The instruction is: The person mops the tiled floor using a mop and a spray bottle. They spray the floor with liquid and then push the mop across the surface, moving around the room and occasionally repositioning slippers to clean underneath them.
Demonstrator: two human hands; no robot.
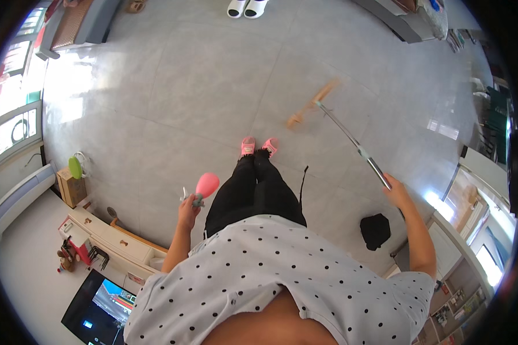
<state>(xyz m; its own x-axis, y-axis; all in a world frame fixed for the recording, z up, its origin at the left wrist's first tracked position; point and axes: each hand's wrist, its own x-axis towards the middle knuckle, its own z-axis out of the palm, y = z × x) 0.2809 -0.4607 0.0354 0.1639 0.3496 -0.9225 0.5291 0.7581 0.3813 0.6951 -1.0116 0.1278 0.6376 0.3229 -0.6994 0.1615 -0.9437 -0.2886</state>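
Note:
My right hand (396, 191) is wrapped round the grip end of a shiny metal pole that slants away to the far left. At its far end a flat tan-orange mop head (305, 117) lies against the grey floor (207, 86), smeared by motion. Off to the left, my left hand (187, 214) is closed on a pink rounded bulb with a grey neck (207, 184); small white prongs stick out beside it. I cannot tell what kind of thing this is. Between the two hands are my legs in black trousers and my feet in pink slippers (247, 146).
A black cloth-like heap (375, 231) lies on the floor below my right hand. Another person's white shoes (247, 8) stand at the far edge. Left are a cardboard box (71, 187), a pale drawer cabinet (103, 232) and a screen (103, 307). Furniture (411, 20) stands far right.

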